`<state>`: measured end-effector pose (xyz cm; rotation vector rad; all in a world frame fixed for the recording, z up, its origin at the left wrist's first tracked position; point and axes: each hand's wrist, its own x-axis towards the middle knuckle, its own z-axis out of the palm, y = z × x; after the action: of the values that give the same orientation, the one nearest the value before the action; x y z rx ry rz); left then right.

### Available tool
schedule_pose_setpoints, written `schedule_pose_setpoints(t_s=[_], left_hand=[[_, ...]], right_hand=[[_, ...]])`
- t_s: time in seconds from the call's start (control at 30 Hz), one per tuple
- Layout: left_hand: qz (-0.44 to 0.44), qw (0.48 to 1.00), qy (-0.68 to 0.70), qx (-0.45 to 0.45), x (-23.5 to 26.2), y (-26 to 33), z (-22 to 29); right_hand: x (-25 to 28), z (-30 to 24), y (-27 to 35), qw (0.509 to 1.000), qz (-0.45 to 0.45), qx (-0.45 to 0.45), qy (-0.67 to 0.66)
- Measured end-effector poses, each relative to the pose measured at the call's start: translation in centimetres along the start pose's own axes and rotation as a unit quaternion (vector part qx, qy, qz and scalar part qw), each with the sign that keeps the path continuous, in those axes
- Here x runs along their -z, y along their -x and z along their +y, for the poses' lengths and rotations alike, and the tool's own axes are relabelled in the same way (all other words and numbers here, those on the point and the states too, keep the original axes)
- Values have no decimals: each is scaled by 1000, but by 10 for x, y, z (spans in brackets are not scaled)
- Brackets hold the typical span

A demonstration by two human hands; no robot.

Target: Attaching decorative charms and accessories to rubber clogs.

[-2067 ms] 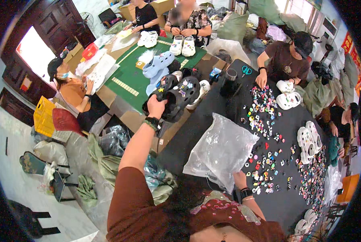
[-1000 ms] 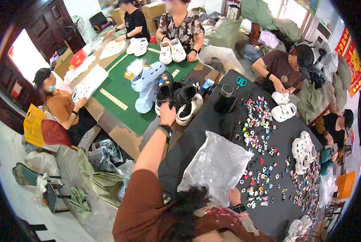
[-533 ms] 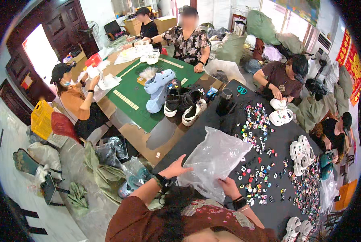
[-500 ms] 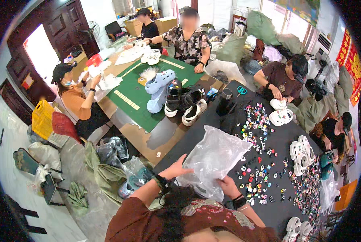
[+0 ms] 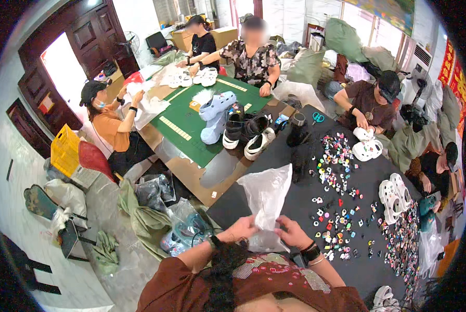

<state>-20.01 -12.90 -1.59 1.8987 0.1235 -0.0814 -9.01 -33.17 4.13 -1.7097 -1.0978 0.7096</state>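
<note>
A clear plastic bag (image 5: 266,192) stands up in front of me, its upper part spread wide and its middle gathered narrow. My left hand (image 5: 243,228) is closed on the bag's left side. Against its right side, the fingers of my right hand (image 5: 294,232) are curled and pinch the plastic. The lower end of the bag hangs toward my lap. To the right, small colourful shoe charms (image 5: 334,223) lie scattered on the black tabletop (image 5: 295,197).
White clogs (image 5: 394,197) stand among the charms at right. Black sneakers (image 5: 248,130), pale blue clogs (image 5: 215,114) and a dark cup (image 5: 297,125) are farther off. Teal scissors (image 5: 318,118) lie beyond. Co-workers sit around the tables. Bagged items (image 5: 189,229) lie at my left.
The bag has been drawn narrower and more upright between my hands, which have come closer together. The view has shifted slightly. A co-worker across the table still handles white clogs.
</note>
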Motion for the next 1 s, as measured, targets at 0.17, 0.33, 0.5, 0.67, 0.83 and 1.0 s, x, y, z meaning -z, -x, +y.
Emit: schedule_pose_setpoints(t_s=[0.17, 0.33, 0.5, 0.67, 0.83, 1.0], left_hand=[[86, 983, -160, 32, 61, -14, 14], [174, 945, -276, -7, 154, -82, 34], [229, 918, -324, -26, 251, -156, 41], [408, 846, -343, -22, 317, -219, 112], [595, 729, -326, -93, 324, -236, 105], [511, 780, -338, -127, 275, -190, 30]], right_hand=[[2, 75, 18, 963, 156, -66, 212], [-25, 138, 59, 881, 84, -299, 357], [-40, 153, 75, 854, 57, -312, 412], [-42, 158, 83, 851, 61, -298, 428], [-40, 148, 77, 852, 9, -341, 397], [-43, 147, 78, 852, 45, -321, 411]])
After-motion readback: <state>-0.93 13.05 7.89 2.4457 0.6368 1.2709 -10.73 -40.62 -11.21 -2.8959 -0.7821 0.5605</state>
